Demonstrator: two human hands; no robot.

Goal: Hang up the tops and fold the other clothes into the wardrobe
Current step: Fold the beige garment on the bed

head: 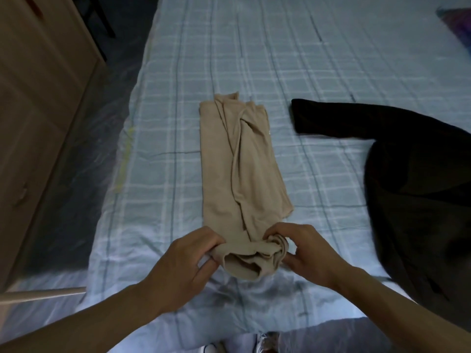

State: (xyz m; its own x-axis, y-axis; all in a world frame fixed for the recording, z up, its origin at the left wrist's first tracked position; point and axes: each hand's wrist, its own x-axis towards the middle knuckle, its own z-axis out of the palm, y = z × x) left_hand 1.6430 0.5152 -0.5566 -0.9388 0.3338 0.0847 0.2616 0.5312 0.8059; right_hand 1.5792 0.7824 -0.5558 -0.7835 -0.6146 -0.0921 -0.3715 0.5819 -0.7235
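Observation:
A beige garment (229, 164) lies folded into a long narrow strip on the bed, running away from me. Its near end is rolled up into a thick bundle. My left hand (188, 261) grips the left side of that roll, fingers curled round the cloth. My right hand (303, 253) pinches the right side of the roll. A black long-sleeved garment (418, 189) lies spread out on the bed to the right, one sleeve reaching toward the beige piece.
The bed has a pale blue checked cover (178, 85). A wooden wardrobe (38, 103) stands at the left, across a dark strip of floor. A purple item (458, 24) sits at the far right corner. My shoes show below the bed edge.

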